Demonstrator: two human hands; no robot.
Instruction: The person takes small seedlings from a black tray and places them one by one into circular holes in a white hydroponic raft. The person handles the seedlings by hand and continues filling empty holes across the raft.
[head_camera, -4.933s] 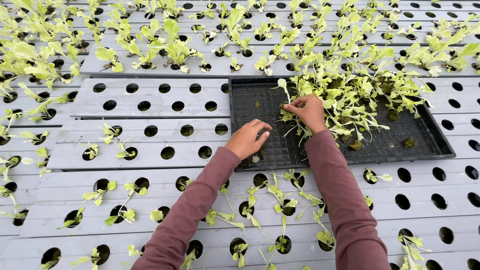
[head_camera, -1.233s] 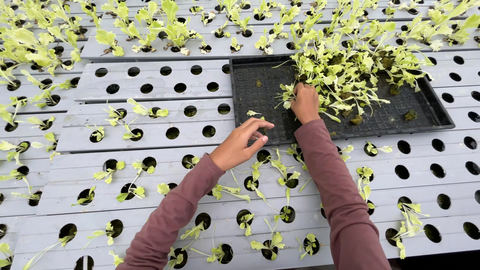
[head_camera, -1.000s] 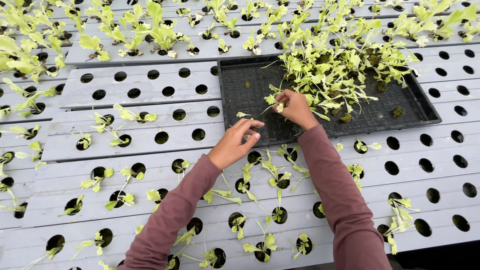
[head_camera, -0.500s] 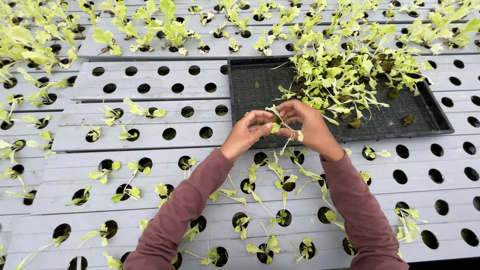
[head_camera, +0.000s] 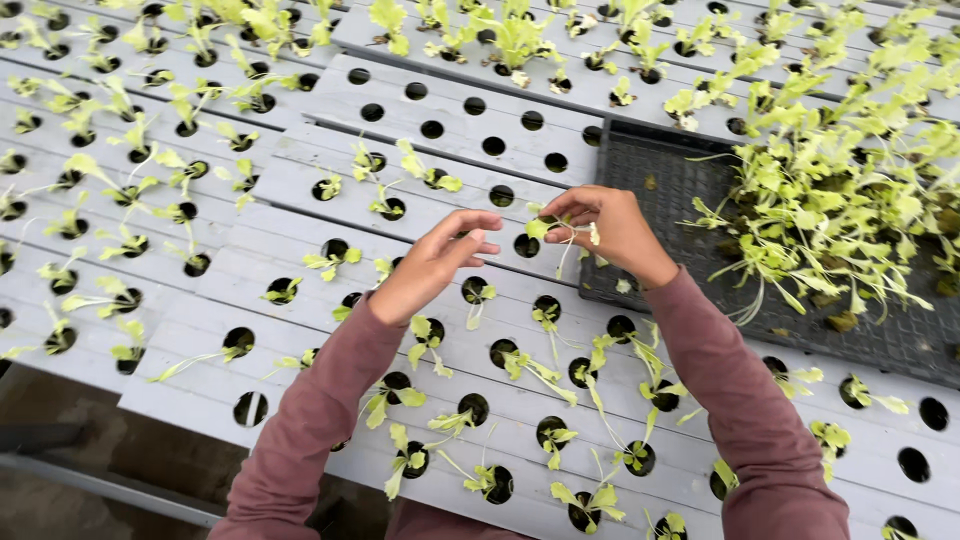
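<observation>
The right hand (head_camera: 618, 228) pinches one small lettuce seedling (head_camera: 548, 226) between thumb and fingertips. Its leaves stick out to the left and its thin pale root hangs down. The left hand (head_camera: 440, 262) holds nothing. Its fingers are stretched out and close together, pointing at the seedling but not touching it.

Both hands float over a grey growing channel (head_camera: 300, 285) full of round holes. Just under the seedling is an empty hole (head_camera: 526, 245). The hole next to it (head_camera: 476, 291) already has a little plant in it.

To do this step well, I think the pinch should stay soft, because the stem looks thin and easy to snap. The free hand could help point the hanging root straight down, so it goes in first and does not fold. The leaves should end up above the rim, sitting up like the other planted seedlings (head_camera: 520, 362) in the rows closer to the person.

To the right lies a black tray (head_camera: 660, 190) with a heap of loose seedlings (head_camera: 830, 210). More grey channels at the top and left hold bigger green plants.
</observation>
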